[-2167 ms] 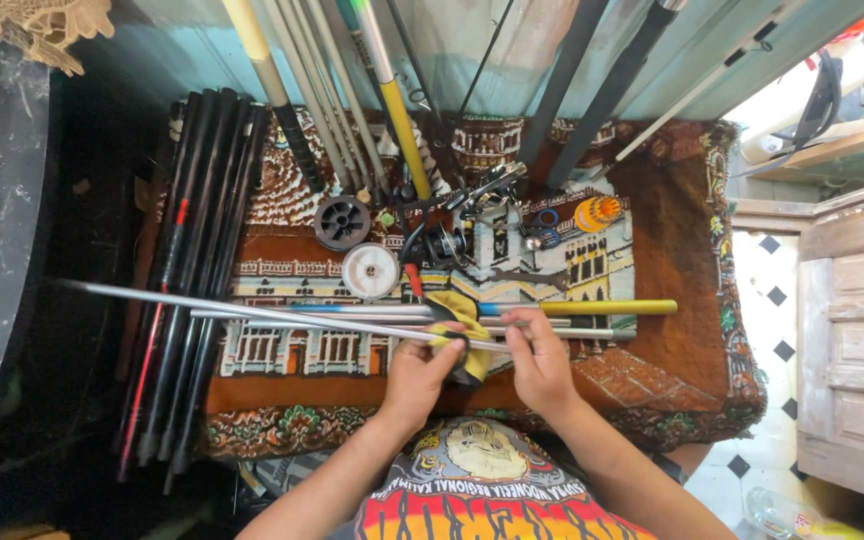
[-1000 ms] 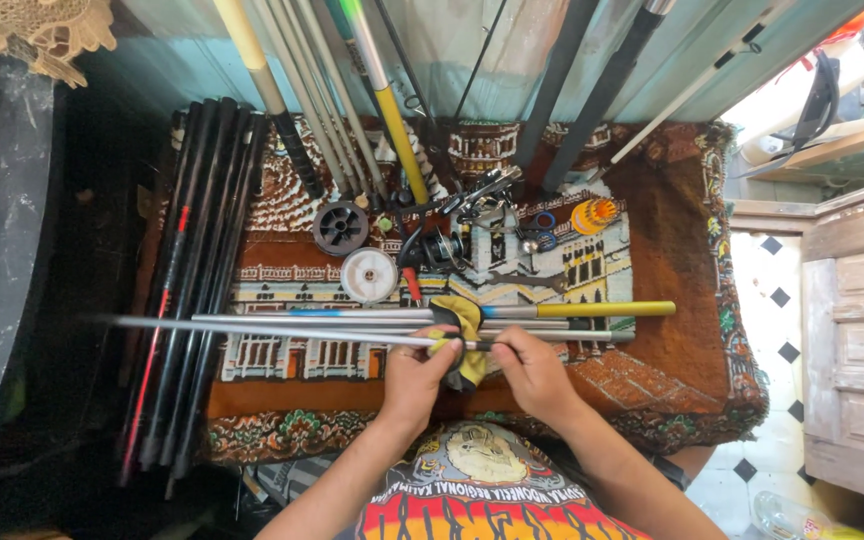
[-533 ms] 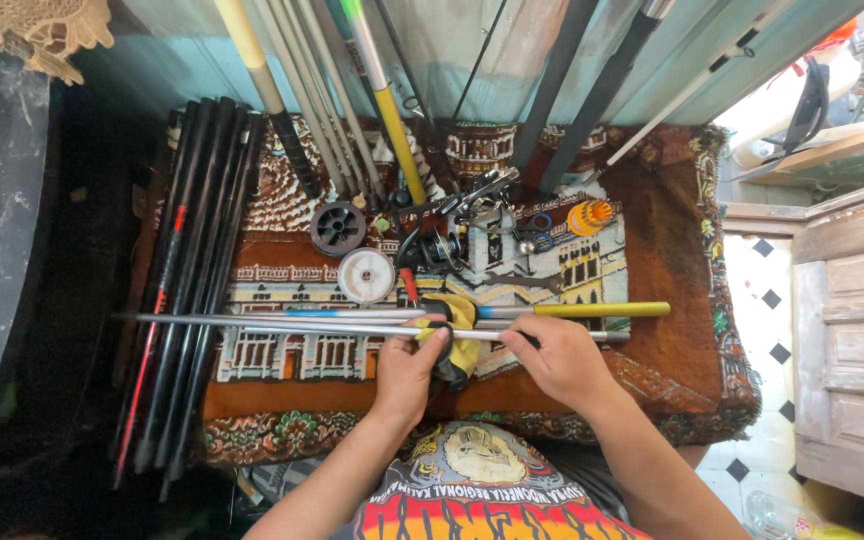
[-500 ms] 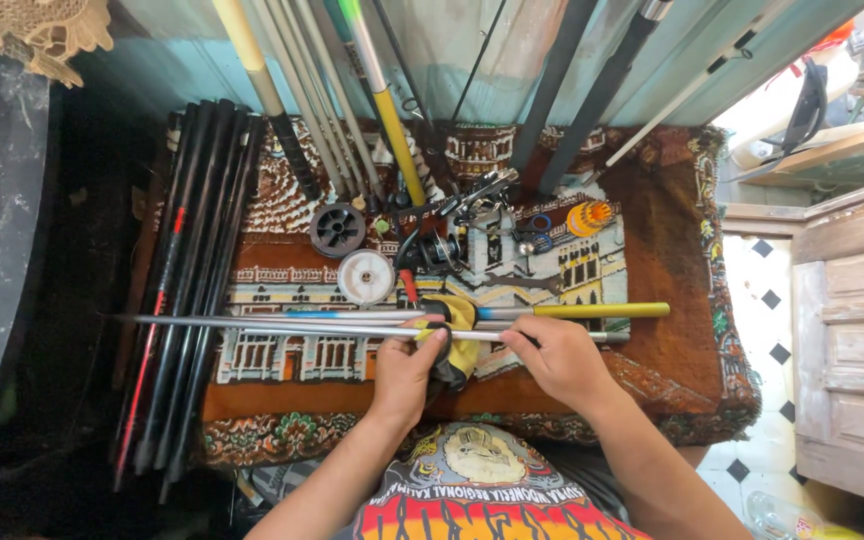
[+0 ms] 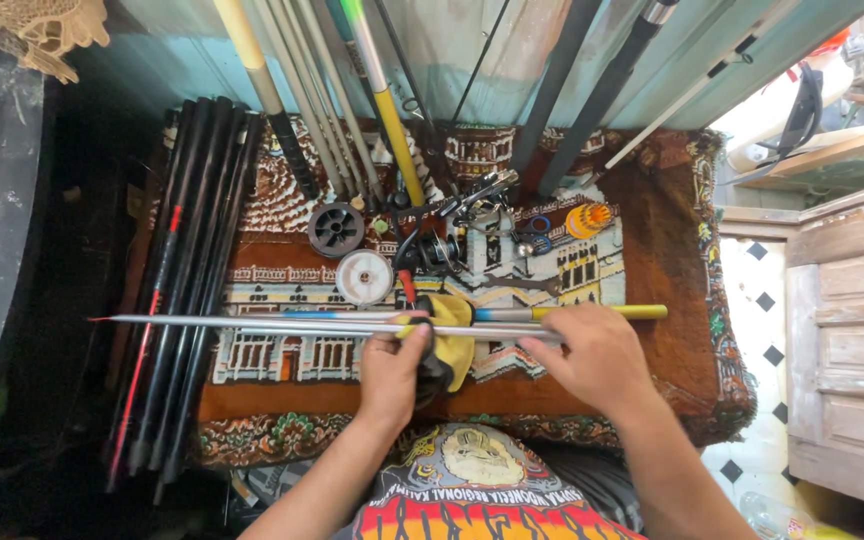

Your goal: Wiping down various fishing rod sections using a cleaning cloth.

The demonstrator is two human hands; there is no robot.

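Observation:
My left hand [image 5: 392, 370] pinches a thin silver rod section [image 5: 252, 322] that runs out to the left, with a yellow cloth [image 5: 452, 335] bunched against it. At the rod's right end my right hand [image 5: 592, 355] closes over it. Just behind lies a second rod [image 5: 602, 312] with a blue part and a yellow end, parallel to the first. Both hands work over a patterned brown rug [image 5: 672, 260].
A bundle of black rod sections [image 5: 187, 260] lies along the rug's left edge. Several rods [image 5: 372, 90] lean on the teal wall behind. Two line spools [image 5: 336, 229], a reel [image 5: 442, 250], scissors [image 5: 537, 235] and an orange spool [image 5: 586, 219] sit mid-rug. A wooden cabinet [image 5: 852, 340] stands on the right.
The silver rod has slid to the right through my left hand, so less of it sticks out on the left. My right hand has moved right along it.

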